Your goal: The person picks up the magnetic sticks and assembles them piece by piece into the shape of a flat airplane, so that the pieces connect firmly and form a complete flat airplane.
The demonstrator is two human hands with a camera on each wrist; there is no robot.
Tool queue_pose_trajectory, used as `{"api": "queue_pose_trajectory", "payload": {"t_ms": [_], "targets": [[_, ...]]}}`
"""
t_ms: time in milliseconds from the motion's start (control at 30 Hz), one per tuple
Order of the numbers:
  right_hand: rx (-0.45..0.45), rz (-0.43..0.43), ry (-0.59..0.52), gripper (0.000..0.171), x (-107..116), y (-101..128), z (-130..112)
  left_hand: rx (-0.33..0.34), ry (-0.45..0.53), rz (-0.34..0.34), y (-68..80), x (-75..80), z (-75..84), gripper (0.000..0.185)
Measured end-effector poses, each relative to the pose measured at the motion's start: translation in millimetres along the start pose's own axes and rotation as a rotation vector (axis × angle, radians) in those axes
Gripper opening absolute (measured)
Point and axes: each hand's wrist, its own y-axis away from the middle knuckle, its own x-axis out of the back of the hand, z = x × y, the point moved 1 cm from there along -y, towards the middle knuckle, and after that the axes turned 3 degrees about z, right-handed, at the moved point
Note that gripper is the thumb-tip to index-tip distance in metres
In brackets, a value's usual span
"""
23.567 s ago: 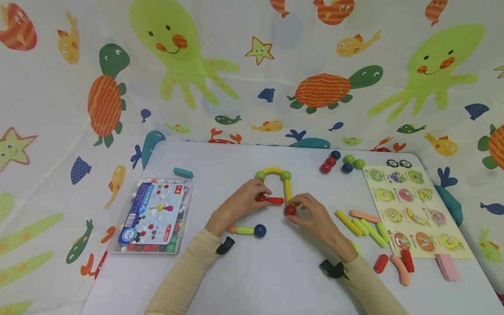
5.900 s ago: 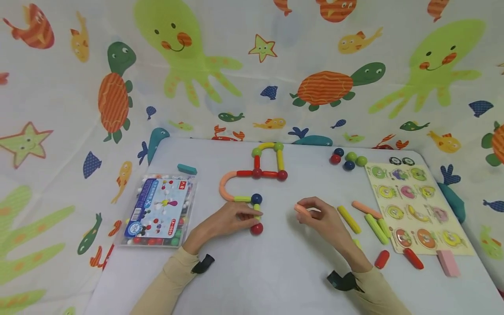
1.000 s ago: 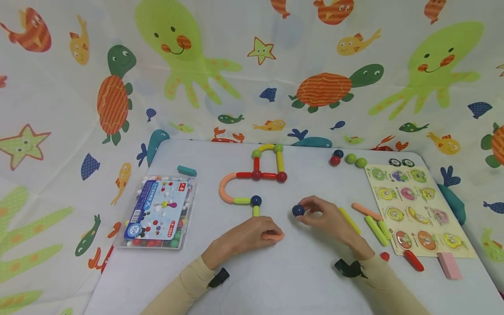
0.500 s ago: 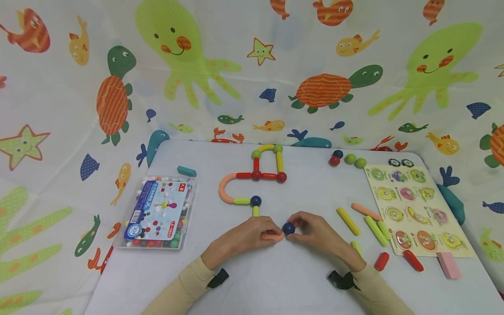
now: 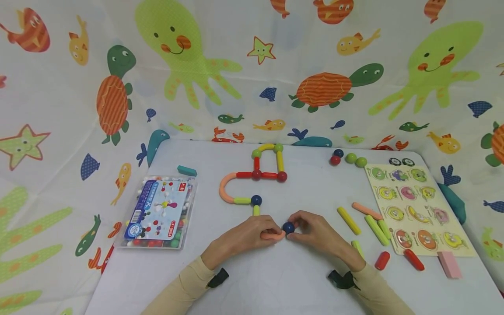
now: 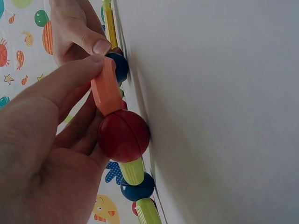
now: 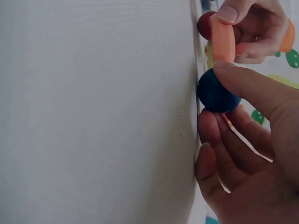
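Left sleeve [image 5: 179,284] and right sleeve [image 5: 379,286]: plain beige fabric, long, close-fitting. Left wrist camera [image 5: 218,278] and right wrist camera [image 5: 341,280]: black, small, blocky.

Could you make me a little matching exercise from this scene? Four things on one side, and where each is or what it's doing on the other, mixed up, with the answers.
Things:
1. Left hand
2. Right hand
3. Pink block
4. Teal stick

Places or states:
A. At the near edge of the cream picture board
B. Holds a dark blue ball
C. Just beyond the far edge of the clear box
D. Pinches a peach-coloured piece

Right pairs: 1-D, 2-B, 3-A, 4-C
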Motion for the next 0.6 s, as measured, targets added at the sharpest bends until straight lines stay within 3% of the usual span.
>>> {"api": "queue_pose_trajectory", "payload": {"t_ms": [433, 600], "targets": [[-0.019, -0.011, -0.006, 0.04, 0.3, 0.5, -1.9, 0.001, 0.021, 0.016, -0.1, -0.7, -1.3, 0.025], [-0.014, 0.036, -0.023, 0.039, 8.6, 4.6, 0.9, 0.017, 0.037, 0.016, 0.0, -0.2, -2.3, 0.024]]}}
